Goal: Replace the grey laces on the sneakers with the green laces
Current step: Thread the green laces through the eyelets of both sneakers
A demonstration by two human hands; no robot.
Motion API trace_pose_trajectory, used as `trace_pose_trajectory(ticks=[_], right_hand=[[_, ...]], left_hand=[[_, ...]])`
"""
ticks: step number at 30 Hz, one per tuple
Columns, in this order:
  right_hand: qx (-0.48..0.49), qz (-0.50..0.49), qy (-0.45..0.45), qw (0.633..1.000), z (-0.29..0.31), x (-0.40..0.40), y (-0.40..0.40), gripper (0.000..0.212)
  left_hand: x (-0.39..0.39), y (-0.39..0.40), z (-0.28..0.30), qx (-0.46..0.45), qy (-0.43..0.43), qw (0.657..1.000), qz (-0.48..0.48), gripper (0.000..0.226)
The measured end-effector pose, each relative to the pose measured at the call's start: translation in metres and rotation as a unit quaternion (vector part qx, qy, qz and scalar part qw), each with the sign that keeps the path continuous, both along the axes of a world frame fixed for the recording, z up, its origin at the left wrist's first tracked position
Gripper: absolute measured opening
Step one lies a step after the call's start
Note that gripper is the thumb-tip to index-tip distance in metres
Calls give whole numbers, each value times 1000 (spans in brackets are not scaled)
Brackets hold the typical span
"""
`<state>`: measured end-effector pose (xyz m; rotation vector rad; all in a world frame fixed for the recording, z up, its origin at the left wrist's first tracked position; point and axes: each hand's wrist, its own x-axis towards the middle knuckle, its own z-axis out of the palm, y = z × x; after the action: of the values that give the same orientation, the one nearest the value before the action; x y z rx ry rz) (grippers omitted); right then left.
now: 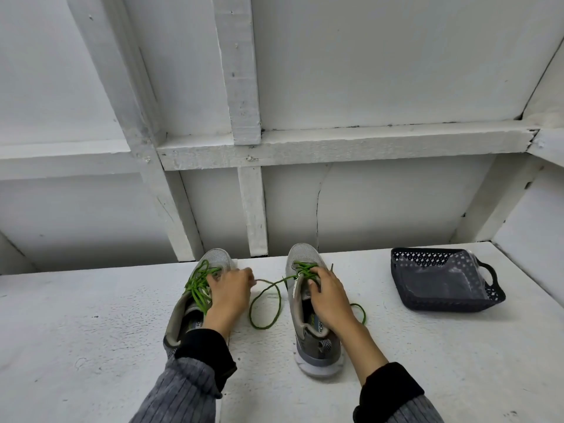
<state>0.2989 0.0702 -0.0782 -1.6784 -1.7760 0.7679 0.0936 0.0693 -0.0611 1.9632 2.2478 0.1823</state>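
Two grey sneakers stand side by side on the white table [91, 346], toes pointing away from me. The left sneaker [180, 319] carries a green lace [198, 285] threaded through its eyelets. My left hand [229, 288] sits over its tongue and pinches the end of the other green lace [268, 303], which loops across the table from the right sneaker [305, 257]. My right hand [329, 294] lies over the right sneaker's tongue with its fingers curled on the green lacing near the toe. No grey laces are in view.
A dark perforated plastic basket [445, 300] with a handle stands at the right of the table, holding a clear plastic bag. A white wall with wooden framing rises just behind the table's far edge.
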Motion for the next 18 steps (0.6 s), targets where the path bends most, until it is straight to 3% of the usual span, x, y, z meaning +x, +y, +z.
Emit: trace_pose_trajectory(ticks=[2,4,7,9,12,15,18], right_hand=[[-1,-3,2,1000,0,-1,0,37],[4,-9,9,1000,2,-2,-1,37],[72,-16,32,997,9,-2,-5,34],[109,0,52,993,15,-3,-9,34],[89,46,50,994,17,-4,-8,34],[93,70,15,993,10,-4,-3,21],[99,39,53,993,12,-4,-4,17]], left_hand=[[1,2,12,41,-274,960,-32,18],[4,2,30,85,-397,912,-59,23],[10,4,46,92,-426,894,-103,37],[14,6,45,95,-436,888,-112,29],[24,4,40,112,-471,869,-98,12],[30,1,34,108,-493,858,-96,12],[26,-1,31,84,-505,852,-109,13]])
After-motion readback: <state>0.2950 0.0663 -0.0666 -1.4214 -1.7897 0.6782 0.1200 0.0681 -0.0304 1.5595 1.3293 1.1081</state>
